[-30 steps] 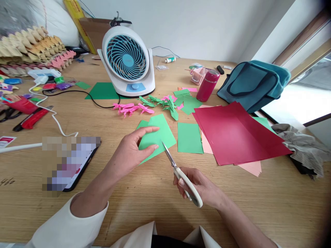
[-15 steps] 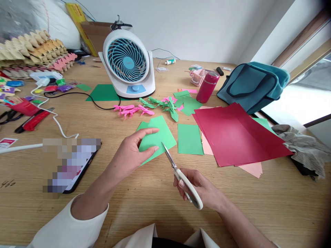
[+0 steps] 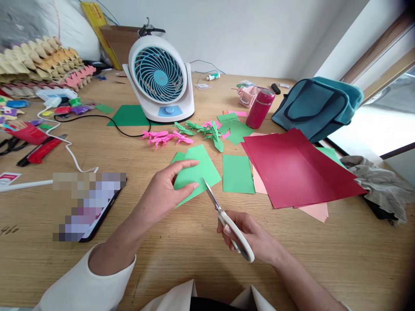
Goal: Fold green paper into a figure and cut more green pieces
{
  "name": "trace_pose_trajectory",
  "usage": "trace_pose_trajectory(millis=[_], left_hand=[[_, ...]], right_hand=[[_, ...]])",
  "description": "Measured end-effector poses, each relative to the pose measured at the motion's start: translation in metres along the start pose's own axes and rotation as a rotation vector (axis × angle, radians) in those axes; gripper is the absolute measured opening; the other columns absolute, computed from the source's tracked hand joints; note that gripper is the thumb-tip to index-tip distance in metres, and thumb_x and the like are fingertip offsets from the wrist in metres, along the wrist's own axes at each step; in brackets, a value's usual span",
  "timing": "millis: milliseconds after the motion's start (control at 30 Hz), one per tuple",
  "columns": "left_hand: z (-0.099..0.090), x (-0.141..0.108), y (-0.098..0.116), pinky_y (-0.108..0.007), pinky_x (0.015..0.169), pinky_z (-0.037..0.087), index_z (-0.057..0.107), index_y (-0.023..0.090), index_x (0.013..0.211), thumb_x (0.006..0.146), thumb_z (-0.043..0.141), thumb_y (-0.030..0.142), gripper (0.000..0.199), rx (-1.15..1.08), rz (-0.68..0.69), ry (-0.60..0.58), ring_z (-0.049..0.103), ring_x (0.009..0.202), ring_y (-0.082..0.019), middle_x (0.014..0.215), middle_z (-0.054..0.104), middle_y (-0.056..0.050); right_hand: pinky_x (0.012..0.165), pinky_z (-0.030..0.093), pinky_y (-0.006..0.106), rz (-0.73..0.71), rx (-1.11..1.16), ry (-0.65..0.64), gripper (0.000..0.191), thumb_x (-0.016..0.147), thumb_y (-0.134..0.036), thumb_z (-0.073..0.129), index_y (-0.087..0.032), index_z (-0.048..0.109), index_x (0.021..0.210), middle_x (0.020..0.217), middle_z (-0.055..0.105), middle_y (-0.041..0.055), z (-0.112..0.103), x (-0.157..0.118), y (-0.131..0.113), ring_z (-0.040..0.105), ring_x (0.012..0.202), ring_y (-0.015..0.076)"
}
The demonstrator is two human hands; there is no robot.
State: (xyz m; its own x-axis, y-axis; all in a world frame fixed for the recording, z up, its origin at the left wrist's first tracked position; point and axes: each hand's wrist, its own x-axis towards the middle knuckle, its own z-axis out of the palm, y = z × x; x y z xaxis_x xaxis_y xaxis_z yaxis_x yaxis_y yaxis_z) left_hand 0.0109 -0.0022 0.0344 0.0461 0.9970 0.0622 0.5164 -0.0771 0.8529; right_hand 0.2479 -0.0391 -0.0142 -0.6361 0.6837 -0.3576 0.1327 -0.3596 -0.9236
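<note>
My left hand (image 3: 165, 185) grips a light green paper (image 3: 201, 166) between the thumb and the fingers, above the table. Scissors (image 3: 234, 231) with white handles are in my right hand (image 3: 248, 233), fingers wrapped through the handles. Their blades look nearly closed, and the tip is at the lower part of the green paper. Another green sheet (image 3: 238, 174) lies flat just right of the held one. Pink folded paper pieces (image 3: 167, 138) and green folded pieces (image 3: 214, 134) lie beyond my hands.
Large dark red sheets (image 3: 301, 170) cover the right side, near a teal bag (image 3: 314, 108) and a red bottle (image 3: 260, 109). A white fan (image 3: 160, 80) stands at the back. On the left are a phone (image 3: 94, 211), a white cable and a red cutter (image 3: 45, 150).
</note>
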Motion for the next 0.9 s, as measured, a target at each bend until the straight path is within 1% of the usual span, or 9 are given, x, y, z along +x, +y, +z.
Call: trace_pose_trajectory(millis=[233, 433, 567, 733, 900], left_hand=[[0.000, 0.000, 0.000, -0.031, 0.075, 0.051, 0.060, 0.023, 0.130, 0.081, 0.067, 0.036, 0.051, -0.001, -0.009, -0.010, 0.065, 0.089, -0.021, 0.118, 0.068, -0.005], [0.000, 0.000, 0.000, -0.028, 0.067, 0.050, 0.060, 0.023, 0.130, 0.081, 0.067, 0.037, 0.051, -0.010, -0.011, -0.010, 0.064, 0.080, -0.018, 0.116, 0.069, -0.005], [0.000, 0.000, -0.001, -0.028, 0.068, 0.050, 0.061, 0.024, 0.129, 0.081, 0.067, 0.036, 0.050, -0.018, -0.011, -0.007, 0.064, 0.080, -0.018, 0.113, 0.069, -0.004], [0.000, 0.001, -0.004, -0.027, 0.064, 0.048, 0.061, 0.025, 0.130, 0.080, 0.068, 0.034, 0.051, -0.001, -0.009, 0.007, 0.062, 0.075, -0.017, 0.112, 0.070, -0.004], [0.001, 0.001, -0.005, -0.025, 0.059, 0.047, 0.060, 0.024, 0.131, 0.080, 0.068, 0.036, 0.052, -0.044, -0.028, -0.006, 0.061, 0.070, -0.016, 0.105, 0.071, -0.004]], right_hand=[[0.051, 0.036, 0.023, 0.002, -0.006, 0.001, 0.052, 0.082, -0.068, 0.061, -0.016, 0.056, 0.085, 0.063, 0.054, -0.0018, 0.000, 0.000, 0.000, 0.051, 0.055, 0.0107], [0.050, 0.037, 0.023, -0.005, -0.007, 0.009, 0.054, 0.082, -0.070, 0.060, -0.016, 0.055, 0.083, 0.062, 0.053, -0.0022, 0.001, 0.000, -0.002, 0.050, 0.053, 0.0104], [0.048, 0.036, 0.023, -0.018, -0.003, 0.013, 0.053, 0.083, -0.069, 0.059, -0.017, 0.053, 0.081, 0.061, 0.052, -0.0025, 0.002, 0.000, 0.000, 0.049, 0.051, 0.0101], [0.047, 0.034, 0.022, -0.021, 0.008, 0.022, 0.052, 0.083, -0.069, 0.060, -0.017, 0.053, 0.081, 0.059, 0.052, -0.0032, 0.002, 0.001, 0.004, 0.048, 0.050, 0.0094], [0.046, 0.034, 0.022, -0.033, 0.013, 0.029, 0.050, 0.084, -0.067, 0.060, -0.017, 0.053, 0.081, 0.059, 0.049, -0.0044, 0.001, 0.002, 0.009, 0.046, 0.047, 0.0084]])
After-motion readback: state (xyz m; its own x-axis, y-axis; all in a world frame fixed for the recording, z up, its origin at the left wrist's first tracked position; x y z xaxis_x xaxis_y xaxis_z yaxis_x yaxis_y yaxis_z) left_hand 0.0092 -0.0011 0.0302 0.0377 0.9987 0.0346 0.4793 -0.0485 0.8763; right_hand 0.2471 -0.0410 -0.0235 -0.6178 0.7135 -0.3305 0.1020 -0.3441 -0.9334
